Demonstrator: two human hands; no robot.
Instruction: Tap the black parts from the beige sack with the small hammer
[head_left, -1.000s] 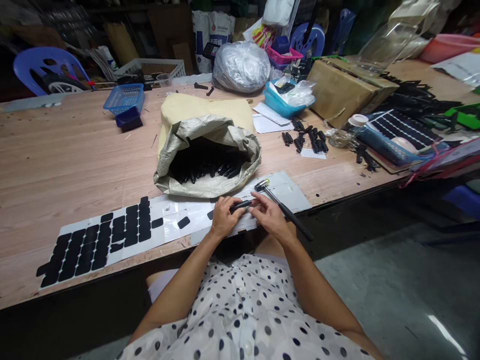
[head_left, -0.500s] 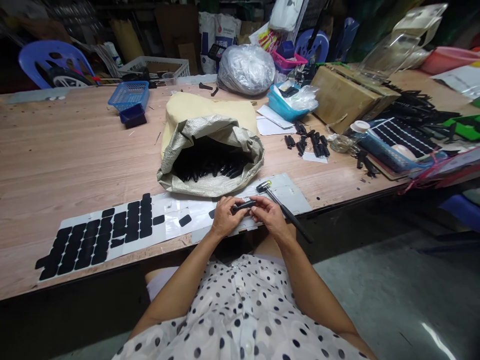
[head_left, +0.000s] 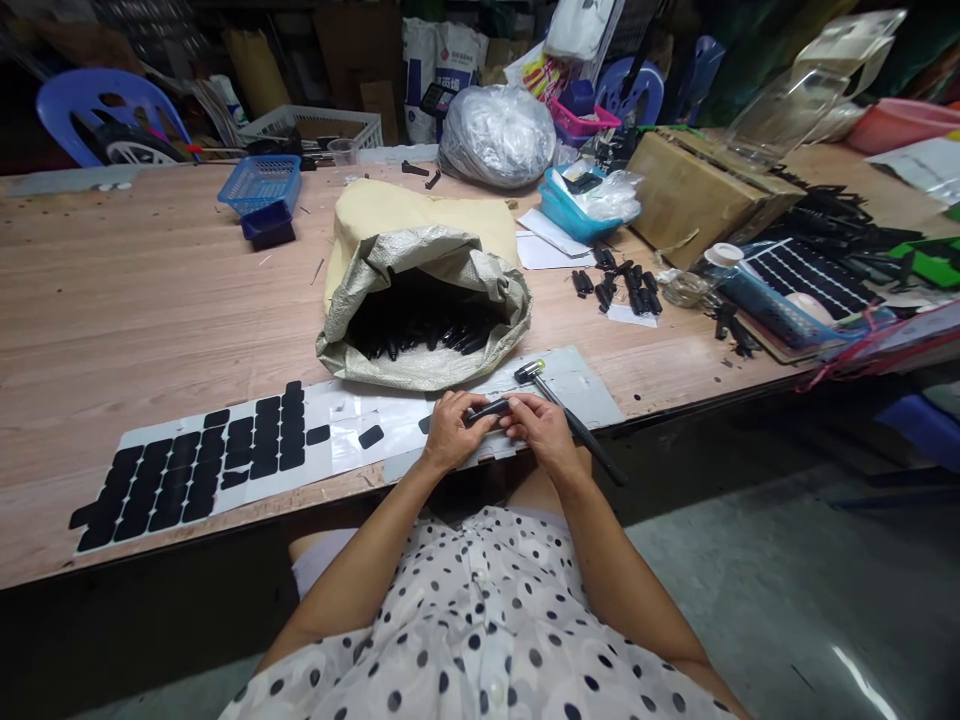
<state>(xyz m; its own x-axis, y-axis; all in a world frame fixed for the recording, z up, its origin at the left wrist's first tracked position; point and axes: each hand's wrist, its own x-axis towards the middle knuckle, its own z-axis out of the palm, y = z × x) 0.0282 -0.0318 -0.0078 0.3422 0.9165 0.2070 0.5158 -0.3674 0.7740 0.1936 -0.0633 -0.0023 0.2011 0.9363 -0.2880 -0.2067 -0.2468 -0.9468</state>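
Note:
Between my two hands, above the board at the table's front edge, is a slim black plastic piece (head_left: 489, 408). My left hand (head_left: 451, 430) is closed around its left end, and the fingers of my right hand (head_left: 538, 425) pinch the right end. A hammer (head_left: 566, 412) with a black handle and a yellow-tipped head lies just right of my right hand. Behind my hands an open woven sack (head_left: 427, 370) lies on its side, with many black pieces (head_left: 420, 325) inside. Left of my hands, rounded black pads (head_left: 255, 440) lie in rows on pale sheets.
Small black parts (head_left: 641, 290) lie right of the sack, near a cardboard box (head_left: 690, 205). Blue baskets (head_left: 261, 183) stand at the back left. A filled plastic bag (head_left: 496, 140) sits behind the sack. The table's front edge runs beneath my forearms.
My hands stay in nearly the same place, still holding the black piece. A little more of the piece shows between my fingers. The view has shifted slightly.

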